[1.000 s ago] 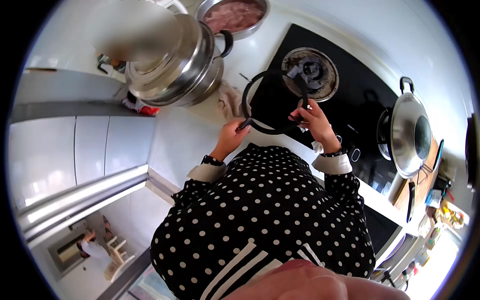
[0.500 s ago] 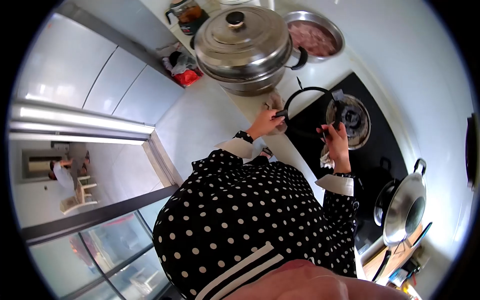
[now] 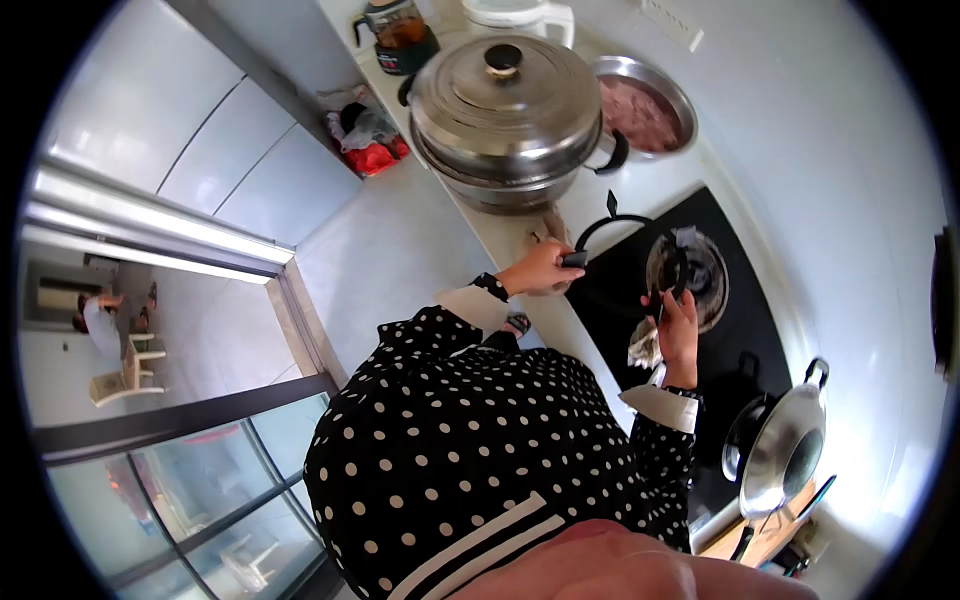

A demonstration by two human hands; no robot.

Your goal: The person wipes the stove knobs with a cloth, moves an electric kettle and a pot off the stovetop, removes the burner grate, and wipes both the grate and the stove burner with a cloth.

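Observation:
A black burner pan-support ring (image 3: pixel 622 217) is held between my two hands above the black gas hob (image 3: pixel 730 360). My left hand (image 3: pixel 540 268) is closed on the ring's left side, at a dark prong. On the opposite side, my right hand (image 3: pixel 678 328) grips the ring with thumb and fingers, close to the exposed burner (image 3: pixel 712 285). A crumpled pale cloth (image 3: pixel 645 346) hangs beside my right hand; whether the fingers hold it too is unclear. Another brownish cloth (image 3: pixel 547 226) lies on the counter edge just behind my left hand.
A large lidded steel steamer pot (image 3: pixel 505 105) stands beyond the hob. Near it are a steel basin of reddish meat (image 3: pixel 645 115) and a glass kettle (image 3: pixel 400 30). A steel wok (image 3: pixel 785 450) sits at the hob's near end. People are visible through the doorway at left.
The ring has tilted and shifted relative to the burner, with both hands still gripping it. My view has moved slightly, so the pot and hob appear lower.

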